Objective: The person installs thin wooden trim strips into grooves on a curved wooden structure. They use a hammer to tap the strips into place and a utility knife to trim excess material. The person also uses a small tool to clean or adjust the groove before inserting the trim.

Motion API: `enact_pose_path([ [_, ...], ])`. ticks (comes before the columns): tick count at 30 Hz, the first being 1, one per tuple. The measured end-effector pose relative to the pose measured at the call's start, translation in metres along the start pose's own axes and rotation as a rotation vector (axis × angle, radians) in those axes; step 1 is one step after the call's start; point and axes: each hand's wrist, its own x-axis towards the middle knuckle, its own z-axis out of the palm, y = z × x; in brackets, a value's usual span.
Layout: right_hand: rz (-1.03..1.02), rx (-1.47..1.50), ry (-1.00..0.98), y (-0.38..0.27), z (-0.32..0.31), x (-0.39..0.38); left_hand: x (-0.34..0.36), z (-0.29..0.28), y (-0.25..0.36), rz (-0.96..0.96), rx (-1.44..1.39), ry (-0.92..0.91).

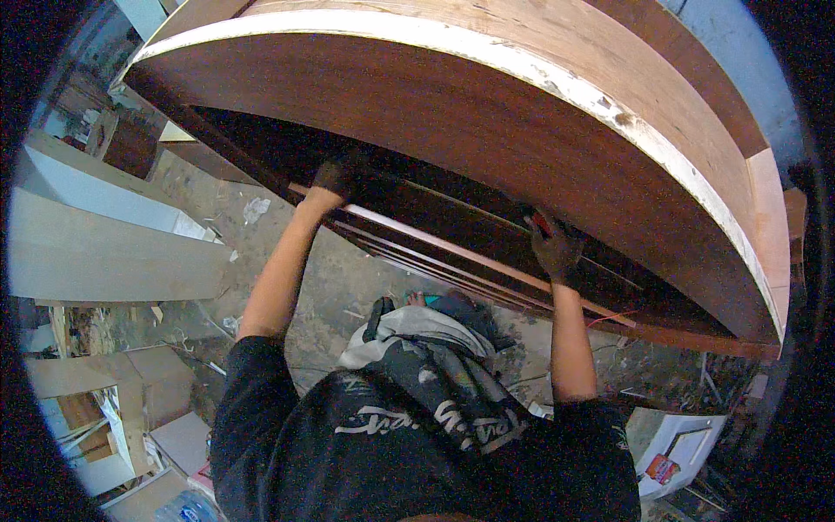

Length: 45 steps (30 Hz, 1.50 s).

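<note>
A: You're above a grey-brown floor (344,265), mottled with dark stains.

B: To your left, a crumpled whitish scrap (256,210) lies loose on it.

A: Nearer you there's a thin pale sliver (353,313), and farther left a short pale stick (216,367).

B: At your lower right you have a white-sided box (681,444), tilted; you can't tell here whether it touches the floor directly.

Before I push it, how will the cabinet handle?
The cabinet looks stiff, judging by its solid wooden build; probably heavy overall, given its broad span; and perhaps awkward to grip along its long pale edge.
</note>
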Motion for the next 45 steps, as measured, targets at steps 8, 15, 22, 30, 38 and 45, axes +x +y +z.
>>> enact_pose_path([
  [8,-0.106,0.011,0.092,-0.008,-0.012,0.008,-0.061,-0.023,-0.002,-0.25,-0.139,0.452],
  [15,-0.012,0.086,-0.05,-0.004,-0.011,0.005,-0.125,-0.12,0.028,-0.278,0.012,0.139],
  [22,0.098,0.031,-0.119,0.014,0.018,-0.011,-0.102,-0.116,0.056,-0.09,0.04,0.32],
  [30,0.069,0.11,0.009,0.027,0.027,-0.018,-0.035,-0.036,-0.006,-0.177,0.436,-0.082],
  [38,-0.016,-0.013,0.123,0.032,0.033,-0.021,-0.01,-0.049,-0.032,-0.204,-0.07,-0.114],
  [45,0.08,0.064,-0.072,0.006,0.002,0.0,0.013,-0.06,-0.046,-0.235,-0.002,-0.201],
])
